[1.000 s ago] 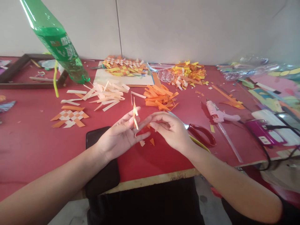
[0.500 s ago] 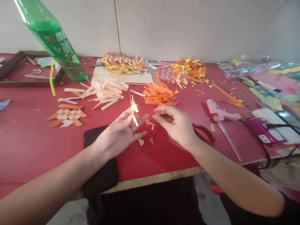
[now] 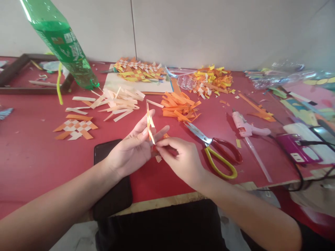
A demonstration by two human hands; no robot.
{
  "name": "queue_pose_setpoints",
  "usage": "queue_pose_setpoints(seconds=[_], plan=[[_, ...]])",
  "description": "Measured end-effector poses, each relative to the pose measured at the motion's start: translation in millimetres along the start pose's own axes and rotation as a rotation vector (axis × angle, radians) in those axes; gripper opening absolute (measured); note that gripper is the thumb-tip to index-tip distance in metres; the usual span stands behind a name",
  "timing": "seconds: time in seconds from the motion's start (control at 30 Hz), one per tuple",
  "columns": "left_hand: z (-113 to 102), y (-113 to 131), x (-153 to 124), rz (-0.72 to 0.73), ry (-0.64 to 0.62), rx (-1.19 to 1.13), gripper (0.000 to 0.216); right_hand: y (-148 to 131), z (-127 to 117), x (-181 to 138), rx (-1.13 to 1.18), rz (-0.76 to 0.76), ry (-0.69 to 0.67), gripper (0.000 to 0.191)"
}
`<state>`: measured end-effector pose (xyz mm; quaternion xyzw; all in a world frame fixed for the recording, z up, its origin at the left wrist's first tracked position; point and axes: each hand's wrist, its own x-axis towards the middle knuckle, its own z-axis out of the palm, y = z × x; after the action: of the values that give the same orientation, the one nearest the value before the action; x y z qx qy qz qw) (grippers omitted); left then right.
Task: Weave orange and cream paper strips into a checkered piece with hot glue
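My left hand (image 3: 133, 148) pinches a small woven piece of orange and cream paper strips (image 3: 149, 123) between thumb and forefinger, with its other fingers spread. The piece is seen nearly edge-on. At its lower end, the closed thumb and forefinger of my right hand (image 3: 181, 157) grip a strip tip. Beyond my hands lie a pile of cream paper strips (image 3: 119, 101) and a pile of orange paper strips (image 3: 180, 104). A flat woven orange and cream piece (image 3: 75, 127) rests to the left. Scissors with red and yellow handles (image 3: 209, 141) lie right of my right hand.
A black phone (image 3: 112, 188) lies under my left forearm at the table's front edge. A tilted-looking green bottle (image 3: 70, 52) stands at the back left. On the right are a pink glue gun (image 3: 243, 125) and a purple power socket (image 3: 298, 148) with cables.
My right hand has moved left and slightly down, from apart to the lower end of the woven piece. The scissors it covered now show. My left hand has stayed nearly still.
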<state>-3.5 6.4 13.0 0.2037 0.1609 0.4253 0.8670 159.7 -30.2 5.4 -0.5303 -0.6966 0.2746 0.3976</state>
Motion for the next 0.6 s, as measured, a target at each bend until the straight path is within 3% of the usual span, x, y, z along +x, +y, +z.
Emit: queue_pose_setpoints(seconds=[0.13, 0.3, 0.43, 0.5, 0.6], plan=[[2, 0, 0, 0.012, 0.009, 0.026, 0.061, -5, 3, 4, 0.004, 0.026, -0.019, 0.009], [4, 1, -2, 0.017, -0.004, 0.039, 0.070, -11, 2, 3, 0.179, 0.136, -0.050, 0.005], [0, 1, -1, 0.003, -0.041, 0.015, 0.062, -3, -6, 5, 0.228, 0.159, -0.089, 0.003], [-2, 0, 1, 0.014, -0.035, -0.013, 0.056, 9, -14, 12, 0.082, 0.091, -0.044, 0.004], [-3, 0, 5, 0.062, 0.069, -0.034, 0.042, 33, -25, 26, -0.293, -0.049, 0.071, 0.008]])
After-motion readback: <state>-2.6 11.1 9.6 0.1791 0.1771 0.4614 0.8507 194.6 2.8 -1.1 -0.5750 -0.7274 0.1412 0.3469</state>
